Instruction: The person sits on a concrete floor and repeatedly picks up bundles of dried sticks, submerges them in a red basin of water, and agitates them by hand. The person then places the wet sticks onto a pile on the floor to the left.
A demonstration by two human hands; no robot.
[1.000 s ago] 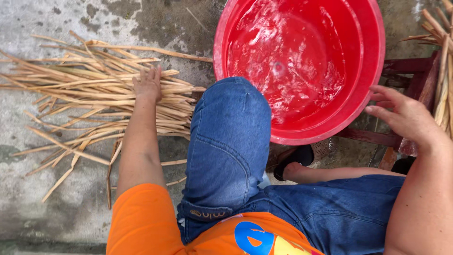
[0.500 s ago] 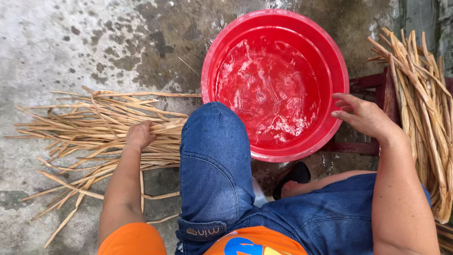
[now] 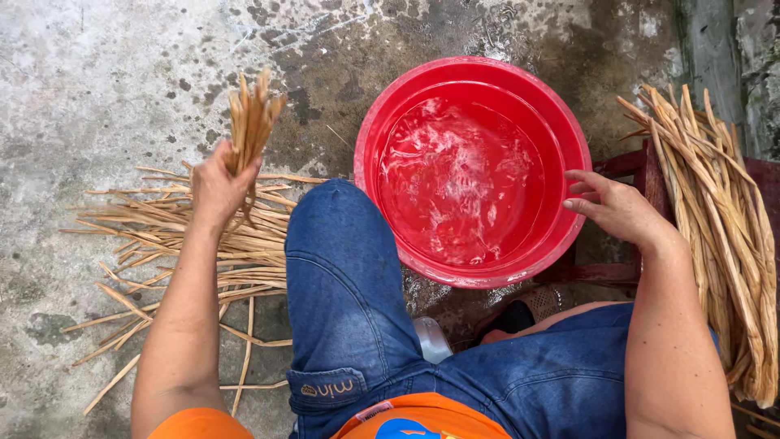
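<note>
My left hand (image 3: 215,185) grips a small bunch of dry tan strips (image 3: 250,122), lifted upright above the loose pile of the same strips (image 3: 175,244) spread on the concrete floor. A red plastic basin (image 3: 475,77) half full of water stands in front of my knees. My right hand (image 3: 613,207) hovers at the basin's right rim with fingers apart, holding nothing. My blue-jeaned knee (image 3: 345,276) rises between the pile and the basin.
A long bundle of tan strips (image 3: 719,219) lies on a dark red stool (image 3: 626,167) at the right. The concrete floor (image 3: 97,73) is wet and stained. A dark sandal (image 3: 520,313) shows below the basin.
My left hand has closed on a bunch of strips and raised it off the pile. My right hand stays by the basin's right rim. The view has shifted downward.
</note>
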